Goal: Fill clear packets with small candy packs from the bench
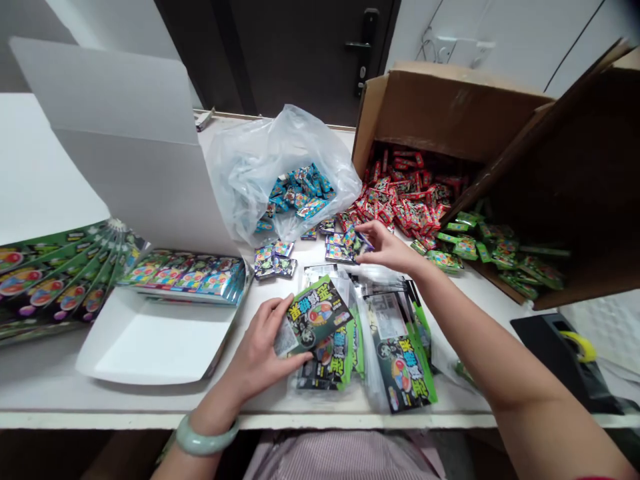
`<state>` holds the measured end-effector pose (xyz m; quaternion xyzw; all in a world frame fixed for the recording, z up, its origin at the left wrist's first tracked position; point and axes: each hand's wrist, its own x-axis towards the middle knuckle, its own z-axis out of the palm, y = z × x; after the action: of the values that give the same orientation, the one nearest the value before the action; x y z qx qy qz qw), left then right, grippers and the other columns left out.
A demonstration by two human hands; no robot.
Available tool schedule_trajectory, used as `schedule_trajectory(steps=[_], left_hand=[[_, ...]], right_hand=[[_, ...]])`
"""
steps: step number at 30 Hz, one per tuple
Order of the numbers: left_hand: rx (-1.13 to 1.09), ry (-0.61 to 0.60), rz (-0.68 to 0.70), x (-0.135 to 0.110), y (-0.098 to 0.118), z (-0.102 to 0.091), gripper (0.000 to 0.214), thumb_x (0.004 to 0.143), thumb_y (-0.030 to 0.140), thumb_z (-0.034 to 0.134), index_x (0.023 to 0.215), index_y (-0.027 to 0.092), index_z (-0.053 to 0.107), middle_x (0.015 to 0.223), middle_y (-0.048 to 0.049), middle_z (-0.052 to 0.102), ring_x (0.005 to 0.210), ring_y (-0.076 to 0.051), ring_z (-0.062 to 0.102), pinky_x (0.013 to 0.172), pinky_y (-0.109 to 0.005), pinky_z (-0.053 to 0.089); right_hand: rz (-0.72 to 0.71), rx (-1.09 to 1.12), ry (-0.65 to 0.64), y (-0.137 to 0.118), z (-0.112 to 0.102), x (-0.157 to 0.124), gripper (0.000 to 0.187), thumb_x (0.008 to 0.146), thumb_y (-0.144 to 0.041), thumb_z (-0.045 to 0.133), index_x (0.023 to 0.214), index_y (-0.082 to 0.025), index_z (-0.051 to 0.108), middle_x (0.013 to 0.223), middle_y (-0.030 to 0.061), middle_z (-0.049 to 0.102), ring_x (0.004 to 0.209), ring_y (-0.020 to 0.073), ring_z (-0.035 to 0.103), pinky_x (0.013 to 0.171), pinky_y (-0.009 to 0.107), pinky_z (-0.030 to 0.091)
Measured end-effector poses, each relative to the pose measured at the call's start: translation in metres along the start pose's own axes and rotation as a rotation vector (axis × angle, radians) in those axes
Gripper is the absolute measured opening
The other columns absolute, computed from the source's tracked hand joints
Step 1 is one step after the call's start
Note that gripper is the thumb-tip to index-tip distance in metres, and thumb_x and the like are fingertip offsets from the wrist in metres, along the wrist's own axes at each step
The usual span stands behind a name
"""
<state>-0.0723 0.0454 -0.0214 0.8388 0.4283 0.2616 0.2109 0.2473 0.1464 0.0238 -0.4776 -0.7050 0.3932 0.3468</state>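
Observation:
My left hand (253, 357) grips a black and green printed candy bag (323, 313) by its left side, tilted over a stack of like bags. My right hand (389, 248) pinches a small dark purple candy packet (361, 247) between thumb and fingers, just above a small group of purple packets (337, 252). Left of it lies another cluster of purple packets (274, 260). Under my right forearm rests a second stack of printed bags (404, 363) with clear plastic.
Behind my hands, a clear plastic bag (240, 173) holds blue packets (303, 190). Red packets (400, 197) spill from a cardboard box (450, 113); green packets (465, 243) lie in another box (575, 173). At left stands an open white box (150, 340). A tape dispenser (560, 353) sits right.

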Motion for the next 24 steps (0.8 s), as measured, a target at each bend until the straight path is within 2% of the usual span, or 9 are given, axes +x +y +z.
schedule_trajectory(steps=[3,8,13,21,24], left_hand=[[-0.002,0.017,-0.004,0.005,0.004,0.003,0.089,0.072,0.038,0.074,0.146,0.026,0.026,0.127,-0.0105,0.043,0.119,-0.03,0.047,0.101,-0.048,0.044],[-0.059,-0.021,0.055,0.01,0.02,0.004,0.091,0.07,0.041,0.077,0.144,0.028,0.026,0.126,-0.0104,0.042,0.119,-0.03,0.046,0.102,-0.049,0.044],[-0.125,-0.056,0.075,0.008,0.031,0.002,0.092,0.068,0.04,0.079,0.144,0.028,0.027,0.127,-0.0106,0.04,0.122,-0.03,0.043,0.104,-0.049,0.042],[-0.128,-0.107,0.059,0.001,0.035,0.0,0.093,0.067,0.039,0.08,0.144,0.028,0.028,0.128,-0.011,0.039,0.122,-0.031,0.043,0.105,-0.05,0.041],[-0.121,-0.136,0.067,-0.001,0.034,-0.001,0.094,0.067,0.039,0.08,0.144,0.028,0.027,0.129,-0.011,0.04,0.122,-0.03,0.044,0.106,-0.049,0.04]], right_hand=[[-0.079,0.231,0.006,-0.008,0.002,-0.044,0.076,0.063,-0.049,0.079,0.124,-0.027,0.039,0.129,0.0091,0.05,0.116,0.0224,0.052,0.098,0.038,0.044],[-0.135,0.225,-0.026,-0.012,0.018,-0.089,0.083,0.064,-0.058,0.077,0.131,-0.028,0.04,0.143,0.0106,0.039,0.135,0.0262,0.037,0.112,0.042,0.032],[-0.134,0.083,-0.037,-0.012,0.022,-0.108,0.073,0.066,-0.051,0.079,0.127,-0.028,0.046,0.144,0.012,0.039,0.138,0.0282,0.034,0.113,0.047,0.028],[-0.194,-0.217,-0.07,-0.035,0.008,-0.123,0.068,0.067,-0.049,0.078,0.122,-0.024,0.048,0.135,0.0126,0.042,0.131,0.0289,0.041,0.108,0.047,0.035],[-0.205,-0.267,-0.122,-0.038,0.006,-0.124,0.067,0.067,-0.05,0.078,0.122,-0.024,0.048,0.135,0.0129,0.042,0.131,0.0287,0.041,0.108,0.048,0.036]])
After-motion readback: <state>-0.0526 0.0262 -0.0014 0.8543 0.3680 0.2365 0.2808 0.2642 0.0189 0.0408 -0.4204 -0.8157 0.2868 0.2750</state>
